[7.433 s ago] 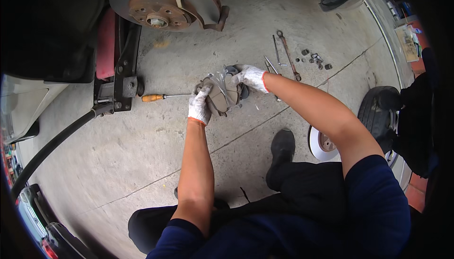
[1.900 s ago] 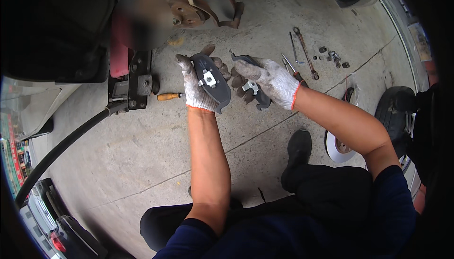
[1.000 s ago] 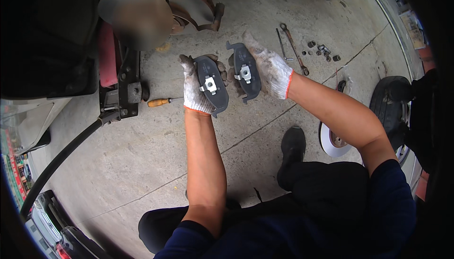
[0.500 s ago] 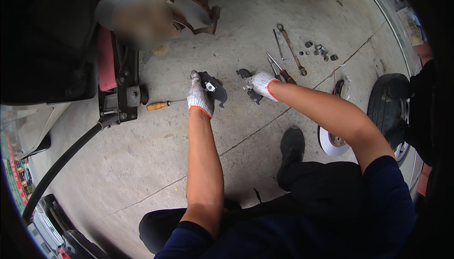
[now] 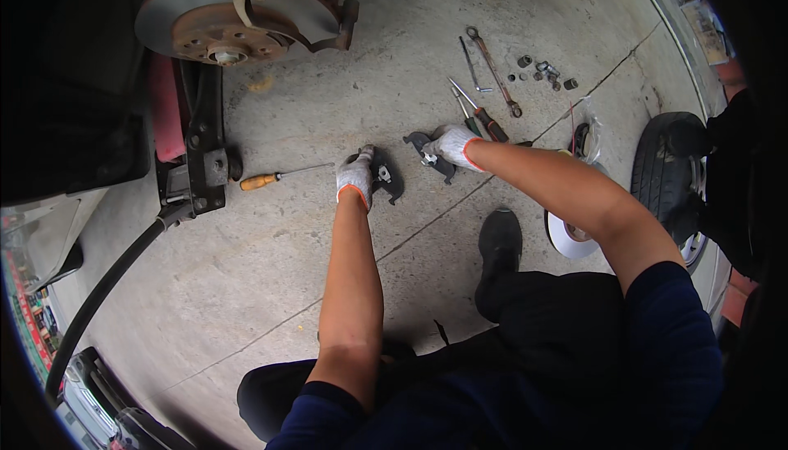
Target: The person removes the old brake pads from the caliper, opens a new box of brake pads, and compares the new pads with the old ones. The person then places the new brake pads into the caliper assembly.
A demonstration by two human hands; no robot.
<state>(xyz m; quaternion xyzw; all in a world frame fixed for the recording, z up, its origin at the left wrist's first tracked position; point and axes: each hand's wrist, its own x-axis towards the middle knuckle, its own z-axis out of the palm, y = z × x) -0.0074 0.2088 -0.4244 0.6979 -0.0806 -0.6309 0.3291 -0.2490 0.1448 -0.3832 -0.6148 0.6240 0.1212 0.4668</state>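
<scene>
Brake pads, two in number, one to each hand, are between my hands and low over the concrete floor [image 5: 246, 269]; whether they touch it I cannot tell. My left hand [image 5: 358, 175] is closed on the outer edge of the left pad [image 5: 391, 185]; my right hand [image 5: 451, 146] is closed on the outer side of the right pad [image 5: 439, 169], fingers partly hidden. The pads are apart. Each long axis slants from far left to near right, the right pad's more strongly. Each shows one silver clip [image 5: 383, 173], facing up. Counted on the floor: one orange-handled screwdriver [image 5: 259, 181], two darker screwdrivers [image 5: 492, 126], one wrench [image 5: 495, 75], one bent bar [image 5: 469, 62], one loose brake disc [image 5: 565, 241].
</scene>
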